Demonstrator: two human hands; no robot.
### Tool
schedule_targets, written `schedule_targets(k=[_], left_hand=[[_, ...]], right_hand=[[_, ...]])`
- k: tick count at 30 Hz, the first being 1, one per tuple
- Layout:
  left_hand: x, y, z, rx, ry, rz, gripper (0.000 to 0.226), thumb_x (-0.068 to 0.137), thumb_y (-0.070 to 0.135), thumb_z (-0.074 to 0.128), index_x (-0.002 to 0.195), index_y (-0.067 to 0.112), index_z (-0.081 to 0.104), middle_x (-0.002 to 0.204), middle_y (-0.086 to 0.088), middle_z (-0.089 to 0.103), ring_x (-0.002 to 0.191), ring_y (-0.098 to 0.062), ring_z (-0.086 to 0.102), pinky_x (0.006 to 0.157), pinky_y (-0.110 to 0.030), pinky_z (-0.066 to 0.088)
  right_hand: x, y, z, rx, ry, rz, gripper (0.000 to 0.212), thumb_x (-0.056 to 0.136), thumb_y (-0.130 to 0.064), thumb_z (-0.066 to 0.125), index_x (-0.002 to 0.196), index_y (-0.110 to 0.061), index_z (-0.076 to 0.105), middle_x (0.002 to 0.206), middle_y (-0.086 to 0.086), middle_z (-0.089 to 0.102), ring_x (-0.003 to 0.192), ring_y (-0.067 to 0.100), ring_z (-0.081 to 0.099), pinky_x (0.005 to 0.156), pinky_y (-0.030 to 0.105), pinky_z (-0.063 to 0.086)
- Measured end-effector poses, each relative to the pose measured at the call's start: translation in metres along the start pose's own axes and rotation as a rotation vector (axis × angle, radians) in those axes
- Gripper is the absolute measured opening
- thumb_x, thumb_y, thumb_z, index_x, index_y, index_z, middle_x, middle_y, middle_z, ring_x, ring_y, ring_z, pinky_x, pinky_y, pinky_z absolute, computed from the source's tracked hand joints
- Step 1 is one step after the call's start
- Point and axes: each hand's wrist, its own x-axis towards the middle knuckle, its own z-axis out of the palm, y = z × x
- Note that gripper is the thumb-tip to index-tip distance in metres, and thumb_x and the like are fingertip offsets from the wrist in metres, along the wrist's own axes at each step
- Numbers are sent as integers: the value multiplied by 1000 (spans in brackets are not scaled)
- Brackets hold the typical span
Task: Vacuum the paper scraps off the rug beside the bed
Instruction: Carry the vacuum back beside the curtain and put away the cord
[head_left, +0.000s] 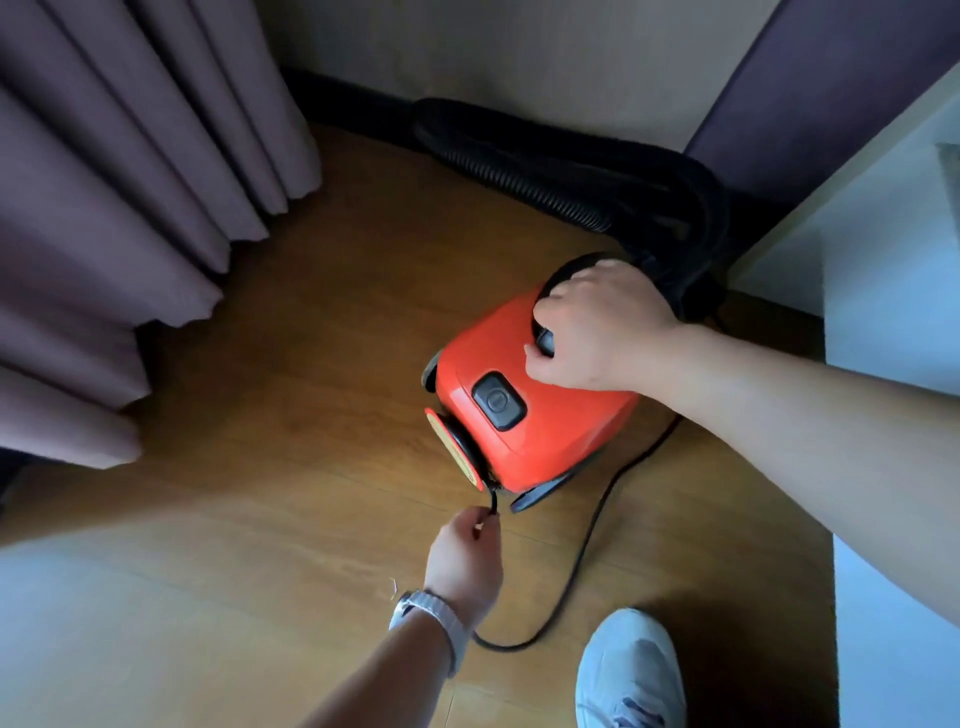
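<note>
Wooden floor (260, 415) by a wall corner is holding an orange vacuum (550, 431), its button (497, 401) showing a power symbol. The right hand (597, 332) is gripping its black handle (566, 267); the left hand (465, 556) is pinching the black cord (586, 540) at its rear.

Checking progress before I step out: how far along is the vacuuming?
Done: some cord lies out on the floor. In hand: the right hand grips the vacuum, the left hand pinches the cord at its rear. Left: the hose lies by the wall; no rug or scraps in view.

A home bedroom: curtains (130, 218), wood floor (291, 415), bed (893, 260).
</note>
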Motion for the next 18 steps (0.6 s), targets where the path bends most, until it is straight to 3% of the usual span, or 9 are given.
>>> schedule_targets(k=[2,5,12,15,18], left_hand=[[-11,6,-18,116,-33,75,25,98,26,50,86,11,66,57,3,53,53,-19,46,52,-33,39],[-20,23,-54,328,-77,204,25,95,29,51,82,10,61,63,-1,58,60,-23,51,55,-36,42],[-27,65,-113,746,-141,450,25,95,48,55,99,25,66,93,5,70,84,-21,63,64,-30,45],[-27,72,-123,826,-102,549,28,93,54,58,101,28,67,99,11,71,87,-15,64,71,-31,51],[-23,76,-133,828,-84,595,23,93,51,61,101,31,68,100,14,70,86,-11,63,73,-30,52]], right_hand=[[-4,-2,-2,11,-19,-2,42,87,-51,48,81,-15,69,76,1,66,79,26,63,79,36,44],[-7,-6,-5,16,-14,-17,45,87,-54,45,87,-17,70,81,1,69,81,25,65,80,36,47],[-15,-15,-17,31,12,-38,42,84,-54,49,78,-16,68,73,1,68,73,26,65,72,35,48],[-23,-18,-21,46,-8,-44,40,84,-54,49,76,-18,64,73,-1,66,73,24,64,71,34,46],[-31,-17,-23,93,-1,-60,36,85,-54,49,70,-21,48,68,-4,60,69,22,60,67,33,43]])
